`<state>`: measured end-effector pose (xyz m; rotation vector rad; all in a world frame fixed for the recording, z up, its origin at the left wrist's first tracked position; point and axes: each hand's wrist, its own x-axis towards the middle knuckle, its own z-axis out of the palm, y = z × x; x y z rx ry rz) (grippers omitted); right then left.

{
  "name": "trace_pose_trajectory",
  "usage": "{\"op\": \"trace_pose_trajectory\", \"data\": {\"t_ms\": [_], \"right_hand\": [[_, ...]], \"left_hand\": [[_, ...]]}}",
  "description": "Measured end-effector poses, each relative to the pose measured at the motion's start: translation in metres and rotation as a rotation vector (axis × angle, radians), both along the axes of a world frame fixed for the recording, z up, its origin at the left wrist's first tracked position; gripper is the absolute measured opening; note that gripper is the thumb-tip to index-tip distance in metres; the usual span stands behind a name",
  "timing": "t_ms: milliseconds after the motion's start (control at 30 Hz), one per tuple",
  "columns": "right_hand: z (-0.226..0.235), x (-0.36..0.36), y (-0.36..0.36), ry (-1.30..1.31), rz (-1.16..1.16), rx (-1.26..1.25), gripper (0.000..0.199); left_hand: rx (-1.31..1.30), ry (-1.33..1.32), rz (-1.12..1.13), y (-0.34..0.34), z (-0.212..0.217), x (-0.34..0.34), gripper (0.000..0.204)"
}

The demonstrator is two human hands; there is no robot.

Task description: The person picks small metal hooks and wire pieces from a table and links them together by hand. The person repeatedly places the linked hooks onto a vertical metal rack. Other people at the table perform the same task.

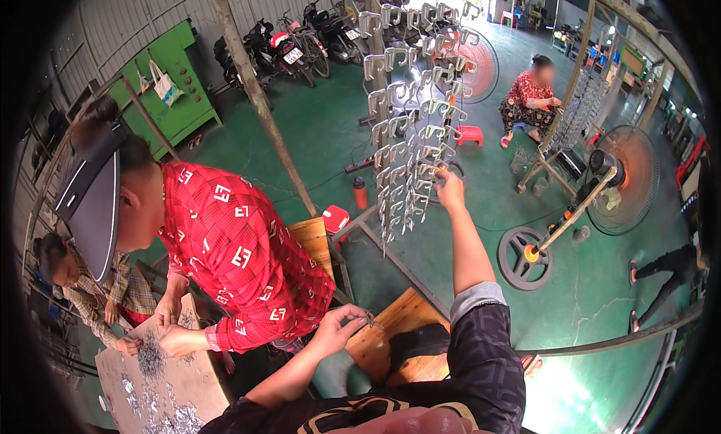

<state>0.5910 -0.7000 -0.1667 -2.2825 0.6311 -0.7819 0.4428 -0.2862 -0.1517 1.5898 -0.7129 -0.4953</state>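
While raised, curved shiny metal hooks

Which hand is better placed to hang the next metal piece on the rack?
Right, probably. The right hand is raised at the hanging rack, its fingers at the lower hooks. The left hand is low near the wooden bench, pinching small metal pieces, away from the rack.

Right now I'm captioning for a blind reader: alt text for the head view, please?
The person's raised right hand reaches a tall rack of hanging silver metal hooks, while the left hand pinches small metal pieces. Beside them, a co-worker in a red patterned shirt sorts metal bits on a cardboard sheet.
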Motion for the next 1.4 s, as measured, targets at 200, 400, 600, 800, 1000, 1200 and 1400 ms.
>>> {"op": "trace_pose_trajectory", "data": {"t_ms": [200,400,600,800,1000,1200,1400], "right_hand": [[-0.008,0.006,-0.021,-0.061,-0.030,0.078,0.016],[0.000,-0.014,-0.054,-0.049,-0.065,-0.051,0.019],[0.008,-0.049,-0.090,-0.066,-0.066,-0.197,0.016],[0.023,-0.084,-0.092,-0.135,0.111,-0.240,0.015],[0.025,-0.108,-0.078,-0.137,0.211,-0.250,0.014],[0.028,-0.115,-0.063,-0.132,0.258,-0.203,0.016],[0.030,-0.115,-0.046,-0.124,0.295,-0.094,0.019]], "left_hand": [[0.059,-0.015,-0.016,-0.021,0.003,0.007,0.012],[0.077,-0.042,-0.065,-0.060,0.003,0.031,0.009],[0.046,-0.131,-0.164,-0.145,0.004,0.070,0.011],[-0.092,-0.117,-0.184,-0.244,-0.010,0.113,0.009],[-0.021,-0.106,-0.137,-0.302,-0.010,0.132,0.010],[-0.029,-0.046,-0.171,-0.319,-0.016,0.134,0.008],[-0.060,-0.003,-0.256,-0.312,-0.023,0.137,0.006]]}}
